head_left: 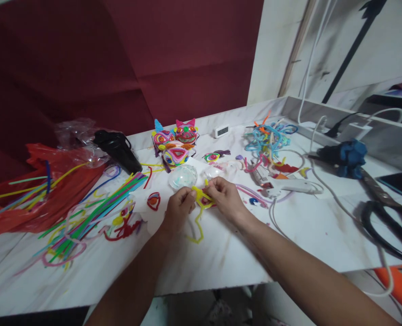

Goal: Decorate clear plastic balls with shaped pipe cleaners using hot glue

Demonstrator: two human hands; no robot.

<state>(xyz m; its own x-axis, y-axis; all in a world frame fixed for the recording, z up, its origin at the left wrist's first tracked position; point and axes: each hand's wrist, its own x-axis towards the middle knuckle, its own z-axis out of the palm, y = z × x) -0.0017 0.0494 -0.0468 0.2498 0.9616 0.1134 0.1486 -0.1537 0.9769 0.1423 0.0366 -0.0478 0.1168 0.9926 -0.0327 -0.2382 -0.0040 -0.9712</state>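
Note:
Between both hands I hold a yellow pipe cleaner (pixel 201 226), partly bent into a shape around a reddish middle; one tail hangs down toward the table. My left hand (pixel 180 206) pinches its left side between thumb and fingers. On the right side, my right hand (pixel 223 195) grips it near its upper end. Just behind my hands sits a clear plastic dome (pixel 183 176). A red, eye-shaped pipe cleaner piece (pixel 153 201) lies left of my left hand. The fingers hide part of the yellow shape.
Finished colourful animal heads (pixel 175 151) stand at the back. Bundled pipe cleaners (pixel 95 215) and a red plastic bag (pixel 58 181) lie left. A white glue gun (pixel 289 185), a pipe cleaner tangle (pixel 267 138), scissors (pixel 391 226) and cables are on the right.

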